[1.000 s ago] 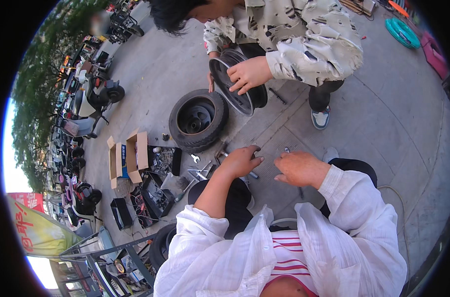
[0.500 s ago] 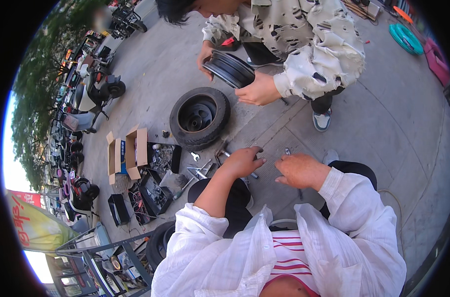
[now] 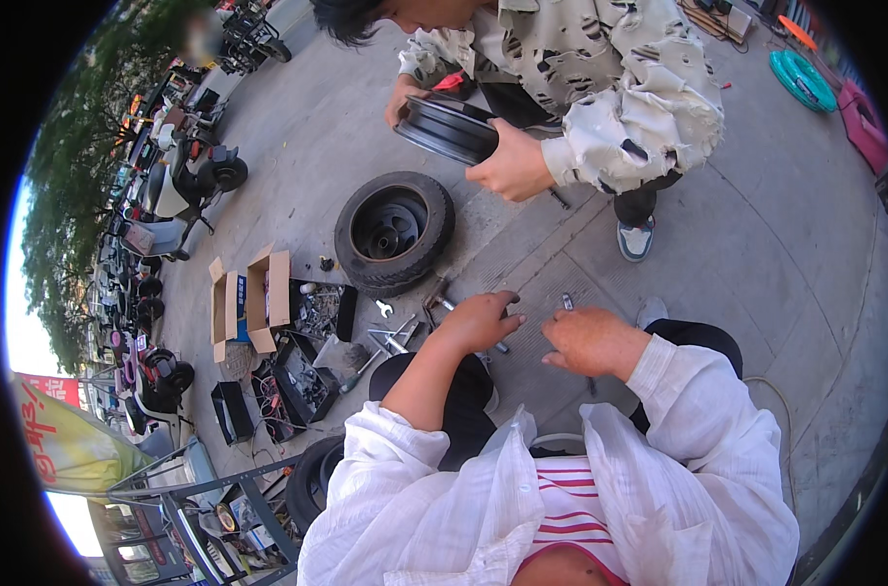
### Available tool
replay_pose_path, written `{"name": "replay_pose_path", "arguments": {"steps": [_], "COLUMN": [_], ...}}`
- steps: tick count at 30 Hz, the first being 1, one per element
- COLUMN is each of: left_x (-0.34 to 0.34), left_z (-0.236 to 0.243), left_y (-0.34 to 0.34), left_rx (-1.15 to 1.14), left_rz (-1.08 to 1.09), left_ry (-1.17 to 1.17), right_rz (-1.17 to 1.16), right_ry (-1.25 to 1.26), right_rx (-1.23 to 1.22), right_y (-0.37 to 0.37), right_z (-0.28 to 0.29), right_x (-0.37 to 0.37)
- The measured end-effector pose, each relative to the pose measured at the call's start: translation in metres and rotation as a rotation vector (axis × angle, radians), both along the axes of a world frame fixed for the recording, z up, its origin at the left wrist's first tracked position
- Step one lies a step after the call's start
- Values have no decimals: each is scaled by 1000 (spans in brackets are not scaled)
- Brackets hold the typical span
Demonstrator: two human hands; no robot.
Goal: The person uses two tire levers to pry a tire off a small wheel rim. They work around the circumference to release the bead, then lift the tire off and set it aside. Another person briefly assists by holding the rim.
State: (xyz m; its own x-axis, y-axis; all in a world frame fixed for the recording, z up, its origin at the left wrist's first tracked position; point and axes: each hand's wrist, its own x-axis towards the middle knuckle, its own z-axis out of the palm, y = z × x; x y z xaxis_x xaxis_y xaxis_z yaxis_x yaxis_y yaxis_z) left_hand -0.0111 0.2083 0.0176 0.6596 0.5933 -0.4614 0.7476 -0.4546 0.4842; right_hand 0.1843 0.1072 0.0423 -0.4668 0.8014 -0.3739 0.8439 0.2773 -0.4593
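Both of my hands hover over the pavement in front of my knees, holding nothing that I can see. My left hand [image 3: 483, 321] has thumb and forefinger apart. Under and beside it lies a hammer [image 3: 441, 296], its handle partly hidden by the hand. My right hand [image 3: 594, 342] faces it with loosely spread fingers. A metal rod-like tool [image 3: 567, 302] shows at both sides of that hand, its middle covered. Beyond them, a wheel with a black tyre [image 3: 353, 259] lies flat. Across from me a crouching person grips a bare black wheel rim [image 3: 444, 132] with both hands.
Left of my knees are a spanner [image 3: 385, 309], an open cardboard box [image 3: 280, 298] and black trays [image 3: 343, 314] of small parts and tools. Another tyre [image 3: 307, 479] stands by a metal frame at lower left. Parked scooters [image 3: 185, 181] line the left; a green hose [image 3: 801, 80] lies far right.
The other person has tilted the wheel rim and shifted it slightly up and to the left. My hands have barely moved.
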Motion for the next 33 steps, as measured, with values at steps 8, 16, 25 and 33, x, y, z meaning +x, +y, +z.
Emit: {"name": "replay_pose_path", "arguments": {"steps": [8,16,25,33], "left_x": [-2,-1,1,2], "left_z": [-2,-1,2,3], "left_y": [-2,-2,-3,-5], "left_rx": [16,19,24,18], "left_rz": [-9,-14,-13,-14], "left_ry": [-3,-1,7,-16], "right_rz": [8,11,19,27], "right_ry": [36,34,27,35], "right_rx": [26,40,23,41], "right_y": [-3,-3,-2,-4], "right_z": [-4,-6,0,-2], "right_x": [-1,-1,0,2]}}
